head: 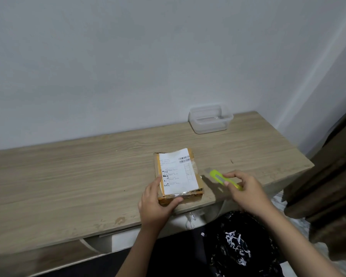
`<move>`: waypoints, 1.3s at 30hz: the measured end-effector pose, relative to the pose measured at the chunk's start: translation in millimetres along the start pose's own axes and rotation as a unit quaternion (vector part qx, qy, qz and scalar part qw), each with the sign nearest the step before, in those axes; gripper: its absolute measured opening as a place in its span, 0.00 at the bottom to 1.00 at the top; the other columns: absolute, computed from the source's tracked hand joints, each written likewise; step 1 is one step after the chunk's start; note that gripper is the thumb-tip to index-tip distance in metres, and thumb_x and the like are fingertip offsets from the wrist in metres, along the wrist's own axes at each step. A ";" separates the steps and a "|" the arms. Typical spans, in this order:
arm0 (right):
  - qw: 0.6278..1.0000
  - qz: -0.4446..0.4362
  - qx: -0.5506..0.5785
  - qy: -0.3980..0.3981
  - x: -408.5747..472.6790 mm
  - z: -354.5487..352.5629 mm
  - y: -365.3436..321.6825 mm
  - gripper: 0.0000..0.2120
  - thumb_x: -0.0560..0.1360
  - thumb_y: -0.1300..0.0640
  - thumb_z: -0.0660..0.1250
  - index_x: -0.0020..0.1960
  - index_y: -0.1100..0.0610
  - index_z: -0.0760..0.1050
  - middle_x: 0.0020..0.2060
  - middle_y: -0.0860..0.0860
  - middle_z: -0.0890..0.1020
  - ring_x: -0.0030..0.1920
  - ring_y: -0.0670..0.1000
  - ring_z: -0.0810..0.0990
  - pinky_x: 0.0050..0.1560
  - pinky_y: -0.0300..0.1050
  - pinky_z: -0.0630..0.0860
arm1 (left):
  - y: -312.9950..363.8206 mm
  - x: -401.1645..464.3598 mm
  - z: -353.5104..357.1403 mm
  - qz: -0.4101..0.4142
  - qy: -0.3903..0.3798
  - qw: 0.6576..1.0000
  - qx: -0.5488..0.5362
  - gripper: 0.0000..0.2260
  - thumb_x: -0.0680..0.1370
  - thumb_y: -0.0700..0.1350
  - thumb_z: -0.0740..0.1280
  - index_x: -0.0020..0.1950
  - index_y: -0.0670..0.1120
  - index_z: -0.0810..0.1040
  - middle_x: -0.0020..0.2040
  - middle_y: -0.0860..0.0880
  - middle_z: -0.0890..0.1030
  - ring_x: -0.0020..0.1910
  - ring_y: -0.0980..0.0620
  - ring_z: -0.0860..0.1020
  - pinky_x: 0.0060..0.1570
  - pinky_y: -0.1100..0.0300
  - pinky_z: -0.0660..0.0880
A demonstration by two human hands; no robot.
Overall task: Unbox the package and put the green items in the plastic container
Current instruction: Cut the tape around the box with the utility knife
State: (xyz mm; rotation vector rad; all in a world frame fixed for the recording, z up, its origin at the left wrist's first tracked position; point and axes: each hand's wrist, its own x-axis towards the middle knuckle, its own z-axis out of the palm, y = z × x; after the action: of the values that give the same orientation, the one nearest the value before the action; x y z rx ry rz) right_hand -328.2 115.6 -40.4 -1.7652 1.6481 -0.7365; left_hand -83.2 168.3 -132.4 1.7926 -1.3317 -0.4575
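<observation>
A small cardboard package [180, 172] with a white shipping label and tape lies flat near the desk's front edge. My left hand [158, 200] grips its near-left corner, thumb on the front face and fingers along the left side. My right hand [246, 188] is just right of the package and holds a lime-green utility knife [220, 176], its tip pointing up-left toward the package without touching it. A clear plastic container [210, 119], with no lid and nothing inside, stands at the back of the desk against the wall. The package is sealed and its contents are hidden.
The light wooden desk [68, 176] runs left from the package and ends at a right edge near the knife. A brown curtain [328, 176] hangs at the far right. A black patterned garment [238, 246] lies below the desk's front edge.
</observation>
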 end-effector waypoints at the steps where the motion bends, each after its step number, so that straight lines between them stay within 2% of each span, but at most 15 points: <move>1: 1.000 -0.007 0.002 0.022 0.0 1.0 -0.5 0.07 0.72 0.57 0.70 0.44 0.45 0.79 0.33 0.51 0.82 0.26 0.46 0.74 0.30 0.41 0.70 | 5.5 -3.8 4.6 -0.020 0.006 1.000 0.009 0.41 0.60 0.74 0.65 0.69 0.59 0.64 0.69 0.52 0.68 0.67 0.52 0.67 0.63 0.47 0.67; 3: 0.999 -0.019 0.014 0.040 -1.3 5.3 -2.8 0.07 0.72 0.58 0.70 0.46 0.47 0.79 0.34 0.49 0.82 0.26 0.43 0.72 0.27 0.32 0.66 | 19.5 -14.1 13.0 -0.049 -0.001 0.999 0.019 0.44 0.59 0.74 0.64 0.70 0.55 0.64 0.74 0.43 0.60 0.72 0.43 0.62 0.66 0.44 0.63; 5: 0.998 -0.023 0.023 0.045 -3.7 10.8 -4.9 0.07 0.72 0.58 0.69 0.46 0.45 0.78 0.33 0.50 0.82 0.24 0.46 0.70 0.25 0.35 0.64 | 26.8 -25.7 17.4 -0.016 -0.014 0.999 0.040 0.45 0.60 0.76 0.62 0.68 0.50 0.67 0.76 0.39 0.55 0.73 0.40 0.60 0.67 0.43 0.61; 7: 0.998 -0.027 0.029 0.046 -5.9 14.9 -5.6 0.07 0.72 0.57 0.69 0.46 0.46 0.78 0.31 0.48 0.81 0.24 0.50 0.71 0.24 0.37 0.64 | 25.6 -30.0 13.5 0.030 -0.017 0.999 0.034 0.41 0.61 0.78 0.60 0.63 0.50 0.71 0.76 0.41 0.54 0.73 0.43 0.59 0.66 0.44 0.60; 9: 0.998 -0.029 0.035 0.044 -6.9 17.9 -5.4 0.06 0.73 0.57 0.69 0.47 0.48 0.79 0.25 0.46 0.77 0.21 0.46 0.66 0.22 0.35 0.61 | 19.3 -17.9 3.7 0.014 -0.017 1.000 -0.020 0.31 0.63 0.73 0.63 0.59 0.55 0.73 0.77 0.46 0.51 0.74 0.48 0.54 0.68 0.45 0.57; 11: 0.998 -0.031 0.042 0.037 -8.0 20.1 -5.4 0.06 0.73 0.56 0.69 0.47 0.47 0.79 0.24 0.46 0.75 0.21 0.45 0.65 0.22 0.34 0.60 | 7.3 8.3 -6.3 -0.015 -0.016 0.998 -0.063 0.26 0.65 0.67 0.65 0.61 0.59 0.72 0.77 0.49 0.50 0.75 0.49 0.52 0.71 0.44 0.56; 13: 0.998 -0.034 0.051 0.029 -9.3 21.6 -6.0 0.06 0.73 0.56 0.69 0.48 0.46 0.78 0.26 0.47 0.77 0.22 0.45 0.65 0.23 0.35 0.61 | 0.8 36.7 -16.8 -0.036 -0.071 0.993 -0.090 0.30 0.65 0.61 0.68 0.66 0.61 0.68 0.78 0.47 0.49 0.76 0.51 0.49 0.73 0.46 0.54; 15: 0.998 -0.034 0.058 0.022 -10.2 23.0 -6.2 0.07 0.73 0.56 0.69 0.48 0.46 0.78 0.31 0.49 0.81 0.24 0.46 0.67 0.24 0.36 0.63 | -0.1 59.5 -24.1 -0.057 -0.167 0.976 -0.127 0.34 0.65 0.51 0.72 0.70 0.58 0.64 0.77 0.45 0.52 0.76 0.50 0.51 0.72 0.60 0.56; 17: 0.997 -0.034 0.062 0.021 -10.5 24.6 -5.6 0.07 0.73 0.56 0.69 0.48 0.46 0.78 0.36 0.49 0.83 0.26 0.47 0.70 0.27 0.36 0.66 | -1.8 74.1 -27.9 -0.049 -0.241 0.959 -0.141 0.34 0.69 0.40 0.74 0.71 0.53 0.63 0.73 0.44 0.58 0.71 0.53 0.58 0.56 0.80 0.62; 19: 0.997 -0.028 0.067 0.019 -10.3 26.7 -4.0 0.07 0.73 0.56 0.69 0.48 0.46 0.78 0.36 0.53 0.83 0.27 0.47 0.70 0.28 0.39 0.67 | -2.5 79.6 -32.8 -0.032 -0.260 0.958 -0.117 0.36 0.66 0.45 0.77 0.71 0.52 0.64 0.70 0.46 0.62 0.66 0.56 0.61 0.49 0.85 0.61; 21: 0.997 -0.025 0.068 0.019 -11.1 28.3 -2.9 0.07 0.73 0.56 0.69 0.48 0.46 0.78 0.32 0.53 0.81 0.27 0.47 0.70 0.28 0.40 0.67 | -3.1 75.3 -36.4 -0.029 -0.234 0.968 -0.087 0.41 0.56 0.60 0.76 0.68 0.58 0.67 0.64 0.49 0.65 0.63 0.58 0.65 0.61 0.77 0.60; 23: 0.997 -0.027 0.069 0.036 -13.8 27.9 -4.2 0.07 0.73 0.58 0.69 0.48 0.46 0.78 0.26 0.47 0.78 0.24 0.44 0.67 0.27 0.37 0.65 | -7.3 60.7 -31.7 -0.024 -0.178 0.982 -0.056 0.41 0.51 0.65 0.75 0.64 0.63 0.69 0.57 0.52 0.67 0.59 0.57 0.69 0.64 0.66 0.64; 27: 0.994 -0.012 0.051 0.093 -17.1 20.1 -7.1 0.07 0.73 0.60 0.68 0.48 0.49 0.78 0.17 0.46 0.70 0.21 0.46 0.66 0.22 0.34 0.62 | -7.2 14.9 -10.7 -0.002 -0.069 0.998 0.000 0.37 0.56 0.70 0.70 0.63 0.63 0.70 0.49 0.55 0.68 0.50 0.57 0.72 0.53 0.59 0.73; 31: 0.993 0.011 0.008 0.114 -14.8 10.0 -4.2 0.07 0.73 0.60 0.67 0.50 0.53 0.78 0.20 0.46 0.69 0.20 0.46 0.69 0.24 0.34 0.65 | -7.5 -9.5 3.4 0.008 -0.016 1.000 0.018 0.38 0.62 0.74 0.63 0.67 0.57 0.70 0.47 0.52 0.68 0.44 0.54 0.74 0.45 0.55 0.76; 39: 0.992 0.010 -0.103 0.079 -15.2 -3.0 -4.4 0.08 0.74 0.57 0.66 0.52 0.53 0.79 0.25 0.46 0.72 0.27 0.52 0.70 0.29 0.45 0.64 | -8.4 -11.9 10.2 0.043 0.010 0.999 0.009 0.35 0.66 0.70 0.64 0.66 0.51 0.71 0.63 0.52 0.76 0.61 0.51 0.74 0.57 0.47 0.72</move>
State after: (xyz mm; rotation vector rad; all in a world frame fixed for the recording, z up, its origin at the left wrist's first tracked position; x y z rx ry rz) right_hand -328.6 130.8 -35.0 -1.8689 1.9035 -0.7375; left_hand -89.7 175.7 -147.1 1.7427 -1.3974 -0.3810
